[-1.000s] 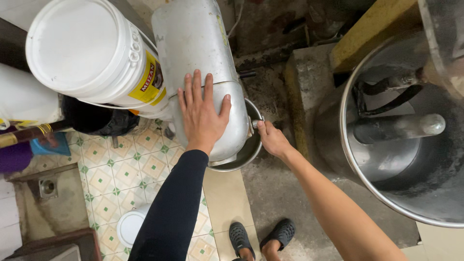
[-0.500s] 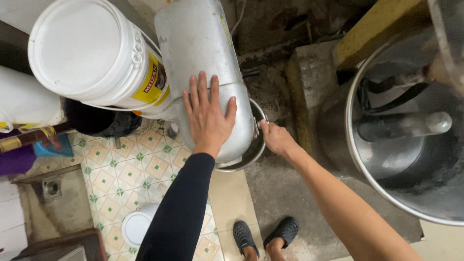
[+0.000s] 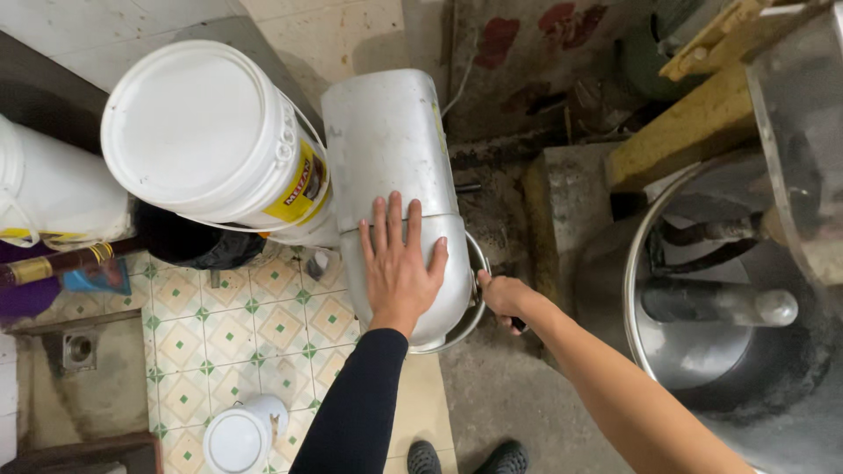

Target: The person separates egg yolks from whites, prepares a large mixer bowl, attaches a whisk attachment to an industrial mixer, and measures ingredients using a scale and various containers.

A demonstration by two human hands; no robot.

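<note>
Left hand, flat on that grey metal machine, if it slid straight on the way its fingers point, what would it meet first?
The left hand points up the machine housing, so it would first cross the seam by its fingertips onto the upper section. The white bucket sits off to the side, probably clear.

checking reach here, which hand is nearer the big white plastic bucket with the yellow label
Left. The left hand lies flat on the silver metal machine housing right beside the big white plastic bucket. The right hand is farther off, at the housing's far side by the steel bowl rim.
</note>
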